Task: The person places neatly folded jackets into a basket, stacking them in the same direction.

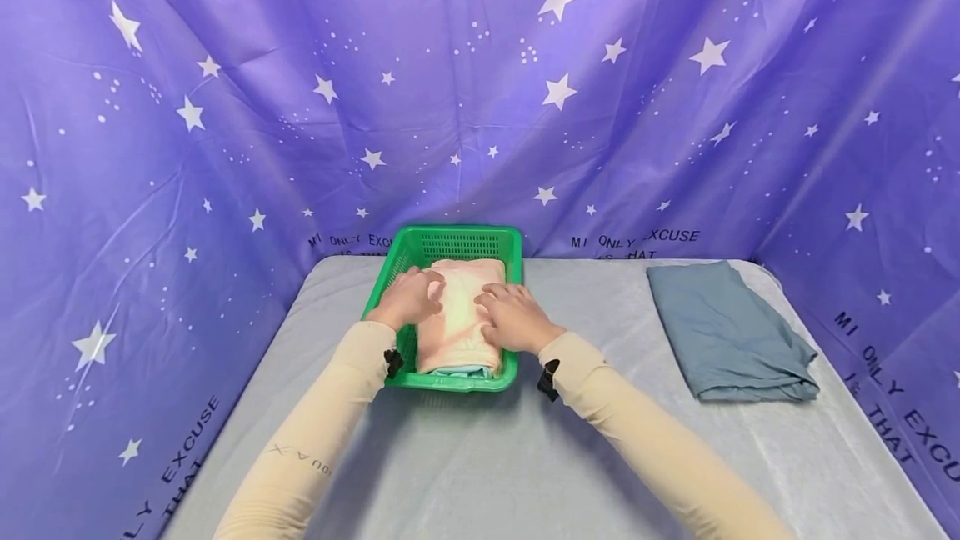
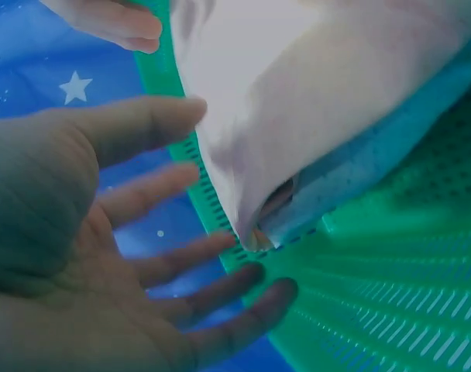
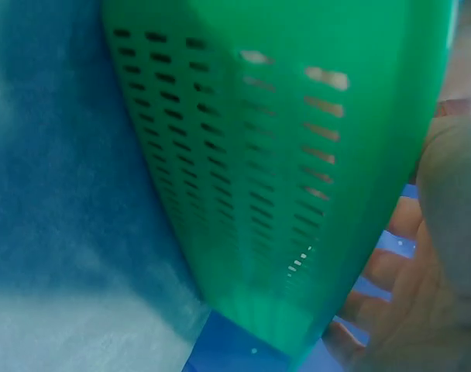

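Here both hands lie on top of a folded pale pink cloth (image 1: 459,307) that sits inside a green slotted plastic basket (image 1: 450,242). The left hand (image 1: 408,297) rests on the cloth's left side with its fingers laid over the top, and the left wrist view shows those fingers straight and spread, holding nothing. The right hand (image 1: 513,317) lies flat on the cloth's right side, fingers stretched out side by side and pressing down on the fabric. Under the pink cloth a folded light teal cloth (image 1: 457,371) peeks out at the basket's near end; the left wrist view shows it directly beneath the pink one, against the basket's floor. The basket stands towards the back of a table covered in grey fabric (image 1: 465,457), just left of centre. Well apart to the right, a folded grey-blue cloth (image 1: 723,332) lies on the table. Behind and to both sides hangs a purple backdrop with white stars (image 1: 480,90).
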### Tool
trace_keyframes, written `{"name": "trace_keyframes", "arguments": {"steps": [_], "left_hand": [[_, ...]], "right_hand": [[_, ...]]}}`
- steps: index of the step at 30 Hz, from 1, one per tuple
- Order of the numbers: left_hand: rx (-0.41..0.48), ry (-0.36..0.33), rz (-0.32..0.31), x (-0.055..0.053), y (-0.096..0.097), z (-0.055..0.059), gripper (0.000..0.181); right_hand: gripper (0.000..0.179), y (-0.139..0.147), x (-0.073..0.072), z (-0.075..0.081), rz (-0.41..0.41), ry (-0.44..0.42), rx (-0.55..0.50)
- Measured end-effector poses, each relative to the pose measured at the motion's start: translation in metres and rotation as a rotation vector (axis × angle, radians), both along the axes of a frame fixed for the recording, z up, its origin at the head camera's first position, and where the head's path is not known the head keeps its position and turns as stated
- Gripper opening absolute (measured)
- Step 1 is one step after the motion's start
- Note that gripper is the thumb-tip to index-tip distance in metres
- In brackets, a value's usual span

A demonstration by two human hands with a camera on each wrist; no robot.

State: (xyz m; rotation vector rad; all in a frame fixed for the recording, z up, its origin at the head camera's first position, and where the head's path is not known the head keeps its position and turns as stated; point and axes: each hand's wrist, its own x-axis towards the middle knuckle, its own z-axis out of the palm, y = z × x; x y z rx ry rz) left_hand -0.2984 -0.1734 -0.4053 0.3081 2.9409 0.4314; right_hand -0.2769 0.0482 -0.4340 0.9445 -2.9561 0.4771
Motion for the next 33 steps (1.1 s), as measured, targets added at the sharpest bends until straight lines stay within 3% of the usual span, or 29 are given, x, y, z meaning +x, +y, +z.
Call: {"name": "trace_keyframes", "arguments": {"steps": [3,8,16,22,27,33], "left_hand": [[-0.026,0.016,-0.101,-0.001,0.0,-0.002,0.047],[-0.043,-0.101,-0.177,-0.003,0.002,-0.004,0.058],[-0.05,-0.272,-0.147,-0.01,0.002,-0.005,0.069],[-0.063,-0.322,-0.151,-0.015,0.003,-0.007,0.071],[-0.023,-0.38,-0.126,-0.016,0.002,-0.012,0.074],[-0.048,-0.376,-0.149,-0.019,0.0,-0.016,0.073]], "right_hand": [[0.048,0.0,-0.005,0.0,0.001,-0.016,0.05],[0.041,0.0,-0.009,-0.003,0.0,-0.044,0.112],[0.024,-0.005,-0.015,-0.005,0.024,-0.058,0.215],[0.018,-0.009,-0.015,-0.004,0.037,-0.076,0.284],[0.019,-0.01,-0.015,-0.003,0.052,-0.067,0.314],[0.017,-0.009,-0.017,-0.006,0.069,-0.047,0.292]]}}
